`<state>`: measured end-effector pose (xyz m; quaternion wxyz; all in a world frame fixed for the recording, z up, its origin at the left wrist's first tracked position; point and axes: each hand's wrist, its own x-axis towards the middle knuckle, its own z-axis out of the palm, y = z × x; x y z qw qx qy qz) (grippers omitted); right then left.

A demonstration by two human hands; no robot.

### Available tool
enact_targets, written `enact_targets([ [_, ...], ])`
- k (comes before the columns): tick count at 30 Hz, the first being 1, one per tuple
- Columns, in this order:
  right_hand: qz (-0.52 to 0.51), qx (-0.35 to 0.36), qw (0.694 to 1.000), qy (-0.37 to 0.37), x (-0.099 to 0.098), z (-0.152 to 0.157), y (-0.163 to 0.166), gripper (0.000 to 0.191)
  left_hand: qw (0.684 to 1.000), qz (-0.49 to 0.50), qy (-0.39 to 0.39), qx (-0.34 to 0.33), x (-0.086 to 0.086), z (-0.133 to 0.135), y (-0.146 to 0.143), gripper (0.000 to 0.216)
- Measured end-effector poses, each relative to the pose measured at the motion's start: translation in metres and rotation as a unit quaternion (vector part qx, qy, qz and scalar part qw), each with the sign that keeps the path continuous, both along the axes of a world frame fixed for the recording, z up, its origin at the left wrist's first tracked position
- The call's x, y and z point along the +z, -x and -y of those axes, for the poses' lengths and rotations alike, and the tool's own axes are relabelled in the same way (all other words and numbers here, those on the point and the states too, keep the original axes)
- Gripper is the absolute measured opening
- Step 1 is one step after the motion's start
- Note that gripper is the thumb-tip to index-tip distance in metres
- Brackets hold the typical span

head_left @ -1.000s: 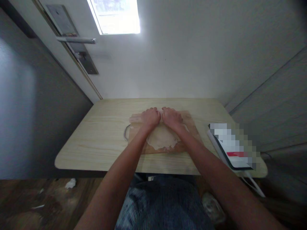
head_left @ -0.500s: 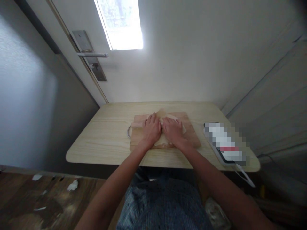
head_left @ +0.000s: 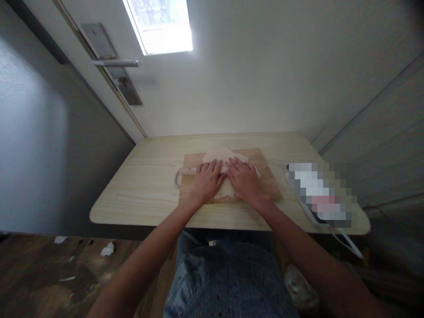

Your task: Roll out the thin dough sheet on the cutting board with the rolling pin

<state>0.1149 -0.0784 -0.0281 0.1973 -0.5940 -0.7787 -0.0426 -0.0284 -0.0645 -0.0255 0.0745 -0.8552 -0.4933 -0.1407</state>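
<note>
Both hands [head_left: 225, 181] press flat on rolling pin [head_left: 188, 170].

Both hands cover the middle of the rolling pin [head_left: 187, 170] and part of the dough [head_left: 221, 155]. The device [head_left: 318, 194] on the table's right is blurred out.

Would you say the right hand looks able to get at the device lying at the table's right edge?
Probably yes: the right hand lies on the dough, and bare table separates it from the device.
</note>
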Motion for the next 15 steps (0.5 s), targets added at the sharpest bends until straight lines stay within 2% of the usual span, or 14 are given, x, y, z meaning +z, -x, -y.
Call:
enact_targets([
  [6,0.01,-0.037,0.999,0.009,0.005,-0.027,0.004,0.04,1.0,0.001,-0.009,0.007,0.002,-0.021,-0.005,0.043],
  [11,0.016,-0.077,0.996,0.041,0.015,-0.047,0.004,0.044,1.0,0.0,0.015,-0.005,0.009,-0.043,-0.008,0.037],
  [15,0.033,-0.099,0.992,0.076,0.022,-0.067,0.003,0.044,0.998,-0.001,0.05,0.03,0.015,-0.064,-0.017,0.037],
])
